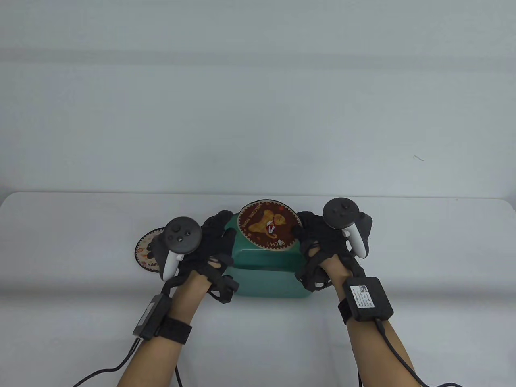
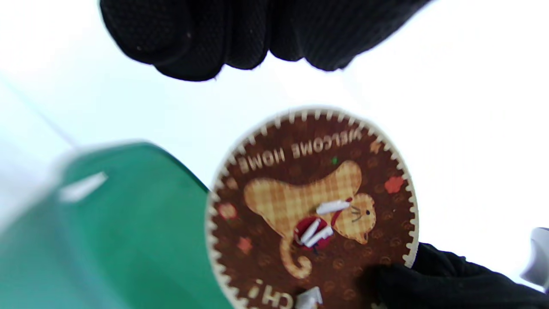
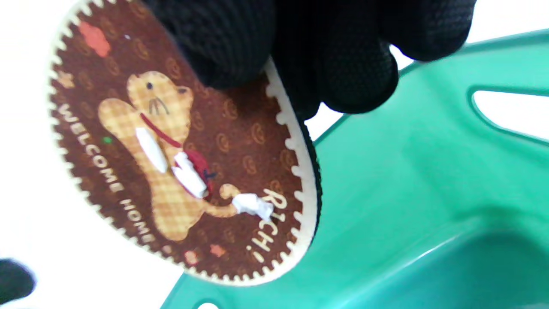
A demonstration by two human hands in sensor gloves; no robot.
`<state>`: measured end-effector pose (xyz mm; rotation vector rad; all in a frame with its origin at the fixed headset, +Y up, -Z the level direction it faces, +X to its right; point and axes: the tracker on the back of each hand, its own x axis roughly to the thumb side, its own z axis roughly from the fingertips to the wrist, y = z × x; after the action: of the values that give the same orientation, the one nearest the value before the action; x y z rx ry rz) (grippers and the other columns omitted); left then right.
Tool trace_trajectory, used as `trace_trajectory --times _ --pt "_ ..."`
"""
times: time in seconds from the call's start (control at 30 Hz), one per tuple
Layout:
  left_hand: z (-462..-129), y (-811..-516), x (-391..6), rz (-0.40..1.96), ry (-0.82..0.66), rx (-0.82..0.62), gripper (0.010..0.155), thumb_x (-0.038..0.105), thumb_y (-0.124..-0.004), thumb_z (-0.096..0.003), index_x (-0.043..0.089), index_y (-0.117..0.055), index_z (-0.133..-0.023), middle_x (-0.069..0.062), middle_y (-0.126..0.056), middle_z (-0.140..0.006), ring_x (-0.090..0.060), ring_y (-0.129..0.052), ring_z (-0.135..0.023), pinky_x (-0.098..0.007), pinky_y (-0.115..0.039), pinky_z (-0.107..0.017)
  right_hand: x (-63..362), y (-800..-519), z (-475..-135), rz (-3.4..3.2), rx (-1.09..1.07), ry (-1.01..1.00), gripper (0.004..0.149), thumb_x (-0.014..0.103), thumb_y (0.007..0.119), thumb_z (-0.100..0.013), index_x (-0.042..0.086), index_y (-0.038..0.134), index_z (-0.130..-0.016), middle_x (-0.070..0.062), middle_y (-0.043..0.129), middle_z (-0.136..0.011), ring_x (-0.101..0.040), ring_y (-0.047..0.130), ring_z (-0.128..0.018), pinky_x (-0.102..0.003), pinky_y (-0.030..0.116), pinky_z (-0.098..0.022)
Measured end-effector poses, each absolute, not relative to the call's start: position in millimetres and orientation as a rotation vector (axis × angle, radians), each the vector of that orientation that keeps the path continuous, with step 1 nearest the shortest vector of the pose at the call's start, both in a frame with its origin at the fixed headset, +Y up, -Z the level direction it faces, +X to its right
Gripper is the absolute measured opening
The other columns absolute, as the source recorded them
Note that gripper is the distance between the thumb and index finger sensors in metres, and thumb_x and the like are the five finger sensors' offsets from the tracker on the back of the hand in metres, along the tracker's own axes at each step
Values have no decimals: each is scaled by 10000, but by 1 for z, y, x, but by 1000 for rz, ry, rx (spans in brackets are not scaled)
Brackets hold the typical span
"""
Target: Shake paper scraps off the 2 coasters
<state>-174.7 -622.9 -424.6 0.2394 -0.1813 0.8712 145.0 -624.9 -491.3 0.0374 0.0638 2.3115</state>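
Observation:
A round brown coaster (image 1: 268,225) (image 2: 313,210) (image 3: 184,141) with a checked cat and "WELCOME HOME" is held tilted over a green bin (image 1: 270,278) (image 2: 128,240) (image 3: 429,180). My right hand (image 1: 304,238) (image 3: 274,73) pinches its right edge. Several white paper scraps (image 1: 272,229) (image 2: 319,229) (image 3: 188,176) lie on the cat picture. My left hand (image 1: 217,238) (image 2: 206,38) is at the bin's left side, fingers loosely curled and holding nothing. A second, pale coaster (image 1: 146,252) lies flat on the table to the left, partly hidden behind the left hand's tracker.
One white scrap (image 2: 83,186) lies inside the bin. The white table (image 1: 403,250) stretches to both sides, and a pale wall rises behind its far edge. Cables trail from both wrists toward the bottom edge.

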Motion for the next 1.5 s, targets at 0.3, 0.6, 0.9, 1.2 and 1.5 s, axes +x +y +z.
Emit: trace_trajectory --times 0.3,0.6,0.9,1.2,1.5 --pt "-371 -703 -223 914 -17 171 569 345 -771 -491 137 -565 -978 -173 -599 -975 -447 -713 -824 -489 -705 -562 146 -611 -481 2317 -49 -118 405 282 764 -436 244 642 -821 -52 883 -741 -245 901 -583 -430 720 -484" --pt "-358 -724 -218 859 -56 106 567 352 -769 -486 132 -577 -972 -179 -613 -966 -452 -726 -811 -489 -714 -553 138 -621 -468 2328 -120 -293 409 270 763 -423 231 649 -813 -41 890 -717 -241 900 -572 -429 720 -475" --pt "-359 -728 -216 867 -77 84 560 348 -768 -486 129 -585 -968 -181 -621 -961 -453 -732 -805 -489 -716 -549 127 -608 -469 2537 -132 -108 411 270 768 -419 204 647 -806 -45 906 -698 -230 931 -534 -424 740 -456" --pt "-358 -727 -216 864 -85 90 556 347 -767 -486 129 -592 -966 -180 -629 -958 -454 -737 -801 -488 -719 -547 130 -600 -472 2389 -136 -317 415 254 773 -405 171 657 -795 -76 921 -660 -239 942 -477 -437 744 -426" --pt "-358 -731 -212 848 -103 74 551 347 -767 -485 128 -599 -963 -180 -634 -955 -453 -742 -798 -487 -722 -544 120 -588 -468 2632 -128 -140 414 306 749 -438 219 617 -821 -7 898 -713 -178 943 -549 -416 739 -501"
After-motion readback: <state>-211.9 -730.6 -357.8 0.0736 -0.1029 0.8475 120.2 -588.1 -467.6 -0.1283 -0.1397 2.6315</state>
